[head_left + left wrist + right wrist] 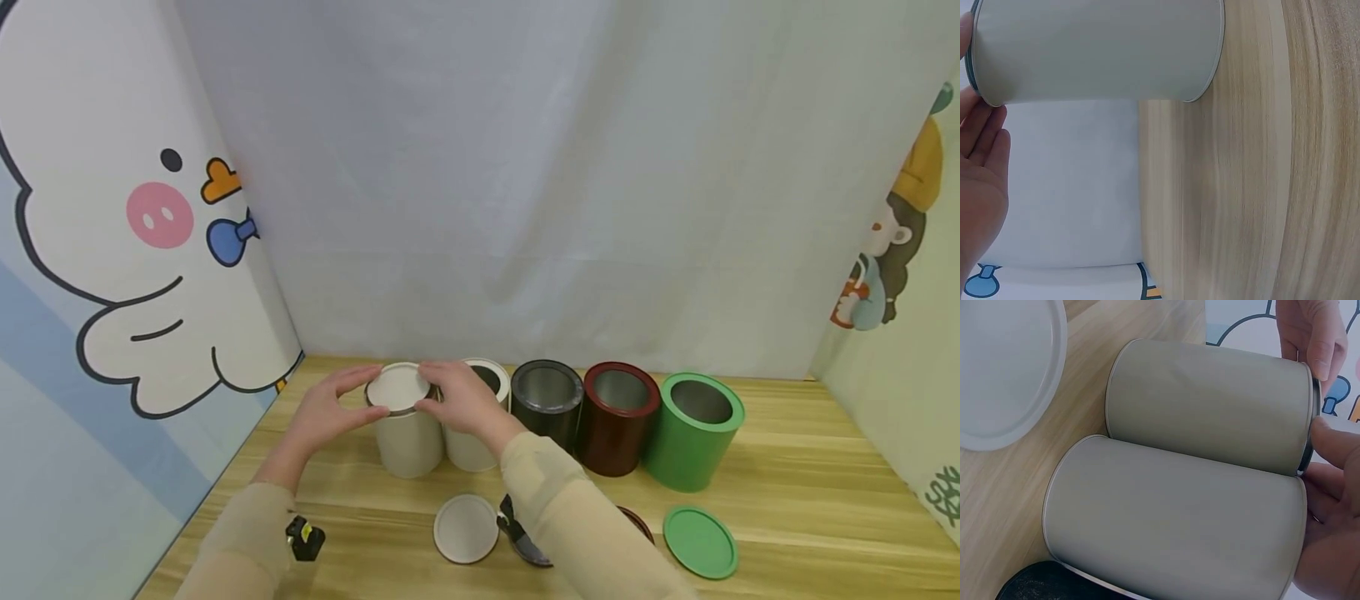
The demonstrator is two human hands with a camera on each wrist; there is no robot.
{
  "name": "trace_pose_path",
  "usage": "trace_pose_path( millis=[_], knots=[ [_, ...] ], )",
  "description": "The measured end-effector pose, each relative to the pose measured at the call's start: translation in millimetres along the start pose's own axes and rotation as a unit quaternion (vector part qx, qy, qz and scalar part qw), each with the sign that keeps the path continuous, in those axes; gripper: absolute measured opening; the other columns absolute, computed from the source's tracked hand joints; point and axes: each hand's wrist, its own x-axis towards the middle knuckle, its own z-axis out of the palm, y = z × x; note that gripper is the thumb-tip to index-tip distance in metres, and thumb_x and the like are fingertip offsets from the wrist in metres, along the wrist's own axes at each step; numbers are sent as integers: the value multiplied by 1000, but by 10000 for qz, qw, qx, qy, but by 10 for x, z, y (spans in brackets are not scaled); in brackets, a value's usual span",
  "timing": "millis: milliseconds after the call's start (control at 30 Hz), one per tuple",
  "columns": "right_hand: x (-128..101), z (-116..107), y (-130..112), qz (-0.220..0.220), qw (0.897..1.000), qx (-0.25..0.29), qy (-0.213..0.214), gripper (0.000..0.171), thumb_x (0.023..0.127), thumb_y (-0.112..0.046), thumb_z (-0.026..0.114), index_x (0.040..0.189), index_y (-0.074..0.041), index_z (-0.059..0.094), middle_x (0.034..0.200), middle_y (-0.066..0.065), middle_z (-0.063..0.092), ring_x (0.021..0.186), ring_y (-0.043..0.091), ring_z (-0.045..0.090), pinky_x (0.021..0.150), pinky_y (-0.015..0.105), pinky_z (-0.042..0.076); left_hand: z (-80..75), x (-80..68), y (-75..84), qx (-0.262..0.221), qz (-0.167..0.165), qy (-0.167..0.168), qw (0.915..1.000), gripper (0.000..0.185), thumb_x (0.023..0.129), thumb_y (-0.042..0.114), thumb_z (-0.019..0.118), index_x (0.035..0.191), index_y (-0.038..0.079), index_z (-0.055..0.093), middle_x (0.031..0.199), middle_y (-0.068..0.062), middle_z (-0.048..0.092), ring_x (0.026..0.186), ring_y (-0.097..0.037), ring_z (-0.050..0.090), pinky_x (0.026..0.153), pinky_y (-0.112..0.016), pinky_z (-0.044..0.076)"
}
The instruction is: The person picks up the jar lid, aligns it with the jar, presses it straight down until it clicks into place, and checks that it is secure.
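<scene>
A white lid [399, 387] sits at the top of the leftmost off-white can [408, 446], which stands upright. My left hand [326, 414] grips the lid's left edge, thumb in front and fingers behind. From the other side my right hand [468, 400] holds the right edge the same way. In the right wrist view a dark band [1307, 450] shows between the lid and the can's wall. A second off-white can [471, 450], topless, stands against the first, under my right hand. The left wrist view shows the can's side [1097, 50] with fingers at its rim.
Rightward in the row stand lidless black [546, 408], dark red [611, 433] and green [690, 450] cans. In front lie a loose white lid [465, 529], a black lid [531, 550], a dark red lid [637, 523] partly behind my sleeve, and a green lid [701, 542].
</scene>
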Motion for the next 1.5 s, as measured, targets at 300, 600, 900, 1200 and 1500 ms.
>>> trace_pose_path(
  millis=[300, 600, 900, 1200, 1500],
  knots=[
    [-1, -4, -15, -31, 9999, -153, -62, 48, 95, -21, 69, 138, -1, 57, 141, 12, 55, 132, 31, 48, 111, 38, 36, -42, 23, -3, -64, -55, -197, 9998, 72, 83, 39, 81, 143, 9, 54, 147, -16, 48, 136, -42, 38, 105, -64, 34],
    [-20, -6, -22, 13, 9998, -139, -119, 48, 97, -21, 66, 139, 1, 55, 144, 16, 51, 134, 33, 45, 113, 42, 32, -33, 28, -24, -87, -59, -230, 9997, 73, 83, 39, 81, 144, 10, 54, 148, -12, 48, 137, -40, 38, 107, -63, 32],
    [-13, 12, -16, -44, 9997, -235, -40, 49, 97, -26, 66, 138, -1, 57, 142, 13, 54, 132, 31, 47, 113, 40, 34, -54, 10, 1, 70, 260, -108, 9996, 59, 87, 36, 77, 139, 13, 60, 147, -11, 49, 136, -40, 39, 106, -67, 29],
    [4, 50, -73, 365, 9986, -338, -180, 51, 99, -40, 61, 142, -12, 56, 148, 5, 48, 138, 28, 41, 113, 41, 32, -101, 56, 9, 738, 1002, -130, 9921, 49, 90, 28, 76, 132, 8, 65, 140, -12, 56, 129, -40, 46, 103, -64, 36],
    [35, 106, -139, 617, 9951, -760, -151, 48, 98, -44, 60, 138, -17, 61, 147, 0, 50, 136, 23, 42, 109, 37, 39, -118, 72, -2, 918, 1498, -306, 9840, 41, 91, 19, 74, 128, 2, 67, 137, -15, 58, 126, -42, 48, 101, -63, 38]
  ],
)
